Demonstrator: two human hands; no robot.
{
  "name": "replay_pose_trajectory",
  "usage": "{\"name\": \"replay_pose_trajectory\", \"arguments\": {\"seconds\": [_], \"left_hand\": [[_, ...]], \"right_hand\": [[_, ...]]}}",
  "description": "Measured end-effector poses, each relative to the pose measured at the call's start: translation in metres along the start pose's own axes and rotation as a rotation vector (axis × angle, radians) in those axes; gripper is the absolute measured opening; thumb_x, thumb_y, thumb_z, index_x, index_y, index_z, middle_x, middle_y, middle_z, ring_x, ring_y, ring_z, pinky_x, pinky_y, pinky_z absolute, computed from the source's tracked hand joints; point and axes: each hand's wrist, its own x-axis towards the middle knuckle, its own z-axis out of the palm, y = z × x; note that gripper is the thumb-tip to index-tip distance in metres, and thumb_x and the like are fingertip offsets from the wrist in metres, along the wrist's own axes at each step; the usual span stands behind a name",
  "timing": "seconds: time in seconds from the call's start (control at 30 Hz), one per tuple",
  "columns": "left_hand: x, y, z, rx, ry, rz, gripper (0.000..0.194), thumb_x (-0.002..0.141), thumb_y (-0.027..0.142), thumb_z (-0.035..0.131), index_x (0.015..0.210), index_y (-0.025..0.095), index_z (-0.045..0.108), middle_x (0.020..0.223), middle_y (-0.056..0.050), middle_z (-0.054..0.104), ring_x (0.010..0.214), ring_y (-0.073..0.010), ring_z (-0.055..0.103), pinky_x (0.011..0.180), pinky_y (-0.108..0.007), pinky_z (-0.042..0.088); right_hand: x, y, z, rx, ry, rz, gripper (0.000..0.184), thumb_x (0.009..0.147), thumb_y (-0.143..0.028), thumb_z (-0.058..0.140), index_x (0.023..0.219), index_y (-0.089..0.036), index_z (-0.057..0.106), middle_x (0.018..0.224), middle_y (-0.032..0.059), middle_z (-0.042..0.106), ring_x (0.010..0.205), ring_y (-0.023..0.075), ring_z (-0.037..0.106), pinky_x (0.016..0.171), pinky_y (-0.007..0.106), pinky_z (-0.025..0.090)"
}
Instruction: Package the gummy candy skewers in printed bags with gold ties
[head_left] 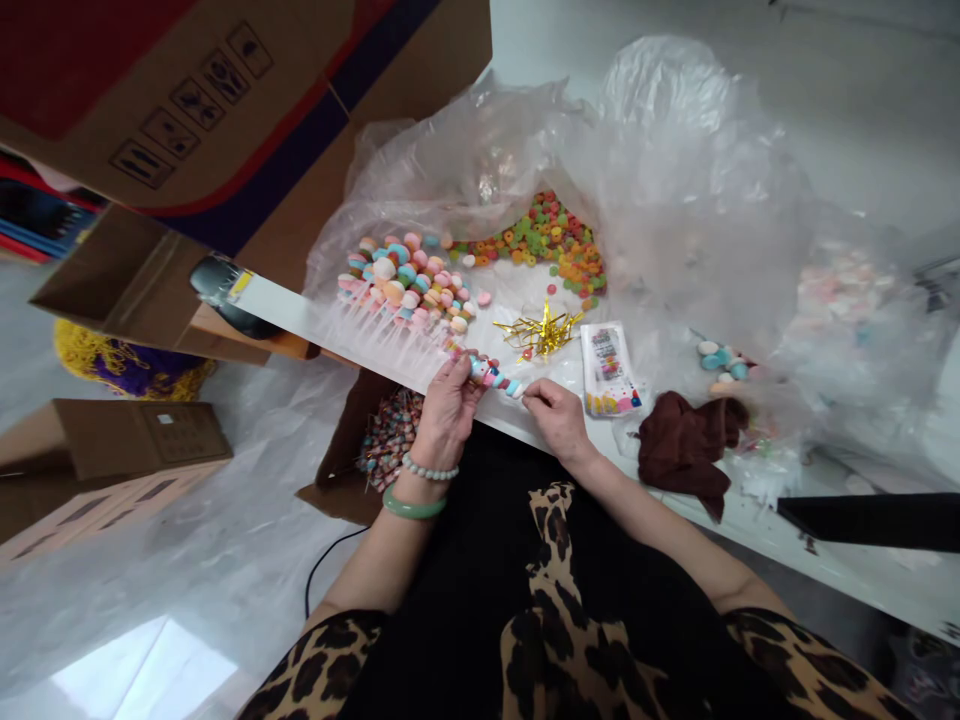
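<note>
A candy skewer [493,376], strung with pink, blue and white sweets, spans the gap between my two hands above the table's front edge. My left hand [450,395] is closed round its left end, thumb and fingers pressed together. At the other end, by a white piece, the fingertips of my right hand [555,412] are pinched. Just beyond lie gold twist ties [546,332]. Pastel marshmallow sweets [409,272] are heaped to the left, with clear plastic sticks [397,325] in front of them. Ring-shaped gummies [551,235] in green, orange and red spread behind.
A white printed packet [609,368] and a brown cloth [686,445] lie to the right. Crumpled clear plastic bags [675,180] cover the back. Below the table edge, an open carton holds several candy skewers [391,440]. A large cardboard box [247,110] stands back left.
</note>
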Motion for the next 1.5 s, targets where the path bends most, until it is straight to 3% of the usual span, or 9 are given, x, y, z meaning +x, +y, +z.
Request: {"name": "replay_pose_trajectory", "arguments": {"seconds": [0.1, 0.3, 0.5, 0.63, 0.73, 0.87, 1.07, 1.27, 1.5], "left_hand": [[0.004, -0.003, -0.004, -0.039, 0.135, -0.038, 0.013, 0.083, 0.029, 0.069, 0.083, 0.017, 0.065, 0.079, -0.002, 0.069, 0.074, -0.0131, 0.066, 0.072, -0.026, 0.055], [0.005, -0.009, -0.004, -0.001, 0.140, 0.023, 0.019, 0.080, 0.034, 0.073, 0.084, 0.018, 0.064, 0.079, -0.001, 0.068, 0.070, -0.0122, 0.065, 0.071, -0.026, 0.053], [0.001, -0.014, 0.004, -0.002, 0.147, 0.129, 0.025, 0.074, 0.036, 0.078, 0.080, 0.016, 0.063, 0.076, -0.001, 0.068, 0.071, -0.0123, 0.065, 0.068, -0.024, 0.051], [-0.004, -0.022, 0.011, 0.021, 0.104, 0.184, 0.033, 0.068, 0.040, 0.082, 0.078, 0.014, 0.063, 0.071, 0.000, 0.065, 0.068, -0.0129, 0.066, 0.069, -0.025, 0.051], [-0.005, -0.025, 0.011, 0.035, 0.084, 0.127, 0.035, 0.067, 0.041, 0.082, 0.080, 0.014, 0.064, 0.072, 0.000, 0.065, 0.071, -0.0156, 0.069, 0.069, -0.026, 0.051], [0.002, -0.018, 0.006, 0.024, 0.068, 0.016, 0.037, 0.065, 0.041, 0.084, 0.080, 0.013, 0.065, 0.074, -0.003, 0.067, 0.070, -0.0162, 0.069, 0.069, -0.027, 0.053], [0.004, -0.015, 0.004, 0.003, 0.026, 0.067, 0.034, 0.065, 0.036, 0.084, 0.083, 0.014, 0.065, 0.075, -0.002, 0.068, 0.076, -0.0164, 0.070, 0.071, -0.026, 0.053], [-0.002, -0.029, 0.009, 0.008, 0.046, -0.012, 0.030, 0.070, 0.037, 0.081, 0.079, 0.014, 0.064, 0.073, 0.000, 0.068, 0.066, -0.0139, 0.068, 0.075, -0.030, 0.055], [0.001, -0.015, 0.008, 0.069, 0.027, -0.030, 0.035, 0.062, 0.039, 0.085, 0.077, 0.013, 0.066, 0.073, -0.002, 0.068, 0.066, -0.0125, 0.065, 0.073, -0.028, 0.055]], "right_hand": [[-0.004, 0.004, -0.003, -0.356, 0.024, -0.286, 0.017, 0.087, -0.020, 0.046, 0.077, -0.022, 0.060, 0.081, 0.0046, 0.064, 0.080, 0.0191, 0.058, 0.073, 0.029, 0.041], [-0.007, 0.006, -0.003, -0.817, 0.066, -0.597, 0.028, 0.091, -0.009, 0.039, 0.078, -0.020, 0.060, 0.072, 0.0060, 0.059, 0.071, 0.0199, 0.051, 0.067, 0.031, 0.035], [-0.009, 0.004, -0.001, -0.961, 0.087, -0.679, 0.027, 0.093, -0.008, 0.040, 0.078, -0.020, 0.060, 0.069, 0.0059, 0.057, 0.069, 0.0195, 0.047, 0.063, 0.032, 0.031], [-0.007, 0.004, 0.003, -0.712, 0.030, -0.507, 0.023, 0.091, -0.010, 0.042, 0.077, -0.019, 0.057, 0.072, 0.0057, 0.058, 0.071, 0.0182, 0.051, 0.063, 0.030, 0.035], [-0.003, 0.003, 0.007, -0.163, -0.077, -0.126, 0.012, 0.084, -0.016, 0.051, 0.073, -0.020, 0.054, 0.068, 0.0010, 0.056, 0.062, 0.0140, 0.049, 0.057, 0.025, 0.037], [0.004, 0.002, 0.002, 0.653, -0.422, 0.511, 0.012, 0.075, -0.020, 0.061, 0.073, -0.019, 0.049, 0.053, -0.0076, 0.043, 0.040, 0.0044, 0.021, 0.038, 0.017, 0.017], [0.013, 0.002, -0.006, 1.196, -0.617, 0.897, 0.018, 0.082, -0.009, 0.056, 0.076, -0.018, 0.042, 0.056, -0.0085, 0.042, 0.038, 0.0001, 0.019, 0.033, 0.008, 0.010], [0.014, -0.005, 0.003, 1.293, -0.627, 0.979, 0.014, 0.088, -0.007, 0.049, 0.081, -0.018, 0.043, 0.057, -0.0090, 0.039, 0.037, 0.0002, 0.019, 0.033, 0.007, 0.012], [0.012, -0.002, 0.006, 0.741, -0.261, 0.587, 0.012, 0.071, -0.018, 0.063, 0.074, -0.018, 0.052, 0.052, -0.0073, 0.045, 0.038, 0.0036, 0.021, 0.036, 0.016, 0.013]]}}
